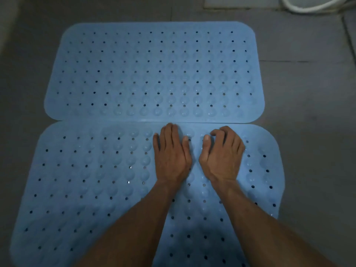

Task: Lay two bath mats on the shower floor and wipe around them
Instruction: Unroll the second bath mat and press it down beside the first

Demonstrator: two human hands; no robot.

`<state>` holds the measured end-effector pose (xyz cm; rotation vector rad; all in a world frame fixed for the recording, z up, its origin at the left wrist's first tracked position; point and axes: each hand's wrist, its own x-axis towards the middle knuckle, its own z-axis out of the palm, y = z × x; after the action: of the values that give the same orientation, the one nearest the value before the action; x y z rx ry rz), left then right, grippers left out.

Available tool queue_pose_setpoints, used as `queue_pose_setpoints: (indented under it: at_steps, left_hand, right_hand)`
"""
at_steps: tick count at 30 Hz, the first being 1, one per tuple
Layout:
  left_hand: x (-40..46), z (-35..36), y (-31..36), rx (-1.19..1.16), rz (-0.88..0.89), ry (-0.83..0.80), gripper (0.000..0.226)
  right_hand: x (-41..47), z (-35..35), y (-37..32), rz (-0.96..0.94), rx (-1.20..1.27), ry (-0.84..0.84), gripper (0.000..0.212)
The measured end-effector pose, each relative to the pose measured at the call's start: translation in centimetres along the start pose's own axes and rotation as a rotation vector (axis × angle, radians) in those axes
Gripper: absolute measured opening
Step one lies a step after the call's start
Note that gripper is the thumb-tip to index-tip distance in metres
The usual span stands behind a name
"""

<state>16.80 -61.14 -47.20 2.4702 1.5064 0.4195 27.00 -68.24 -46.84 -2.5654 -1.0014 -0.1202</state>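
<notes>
1. Where the grey tiled floor [308, 89] shows, it rings the near mat [86, 189] on the far, left and right sides.
2. The far mat [154, 74] lies flat, its long edge touching the near mat's far edge.
3. The left hand [171, 155] rests flat, fingers straight, by that far edge.
4. The right hand [223, 155], beside it, presses the near mat with curled fingers, holding nothing.
5. A white hose [312, 5] lies well beyond the near mat.

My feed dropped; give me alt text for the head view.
Both hands, left hand flat and right hand with fingers curled, press the near mat, which meets the far mat edge to edge on the grey floor.
</notes>
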Motion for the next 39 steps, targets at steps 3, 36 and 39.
queue_pose_setpoints:
  at_steps: [3, 36, 39]
  left_hand:
    - [0.3, 0.8, 0.1, 0.101, 0.018, -0.006, 0.054]
    - [-6.3, -1.1, -0.9, 0.165, 0.237, -0.403, 0.073]
    - [-6.0, -1.3, -0.9, 0.180, 0.231, -0.435, 0.073]
  right_hand:
    - [0.2, 0.6, 0.2, -0.034, 0.005, -0.003, 0.036]
    - [-7.7, -5.9, 4.2, 0.281, -0.182, -0.371, 0.061]
    - [-7.1, -7.6, 4.5, 0.508, -0.137, -0.335, 0.063]
